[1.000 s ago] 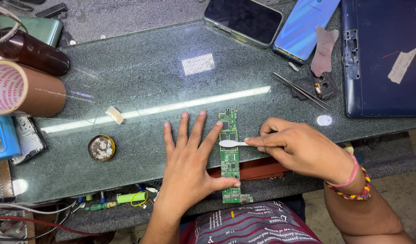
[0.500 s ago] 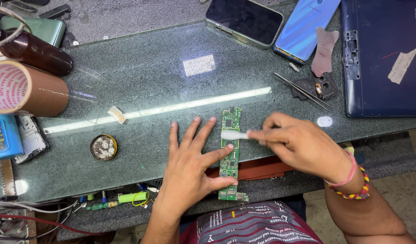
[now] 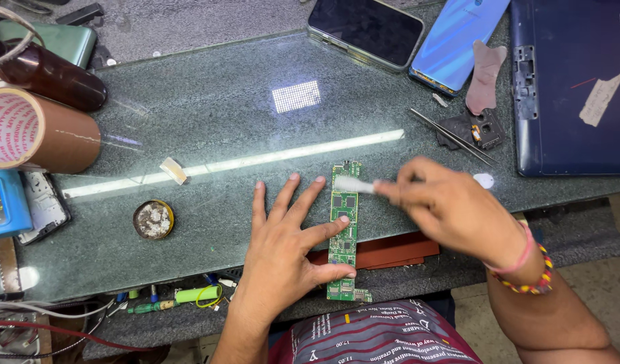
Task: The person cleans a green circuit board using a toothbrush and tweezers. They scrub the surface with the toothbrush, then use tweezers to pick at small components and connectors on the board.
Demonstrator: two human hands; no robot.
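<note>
A long green circuit board [image 3: 343,202] lies on the glass-topped bench, running toward me and overhanging its front edge. My left hand [image 3: 283,253] is spread flat beside it, index finger and thumb pressing on the board. My right hand [image 3: 451,209] grips a small white brush [image 3: 353,185], whose head rests on the board's far end. The right hand is motion-blurred.
A brown tape roll [image 3: 37,131], dark bottle [image 3: 54,77] and blue device [image 3: 3,202] crowd the left. A round tin [image 3: 153,220] sits near my left hand. Two phones [image 3: 367,30], tweezers [image 3: 451,138], small parts and a dark blue laptop [image 3: 572,87] lie at the back right.
My right hand has moved the brush up along the board, from its middle to its far end. The left hand keeps holding the board down.
</note>
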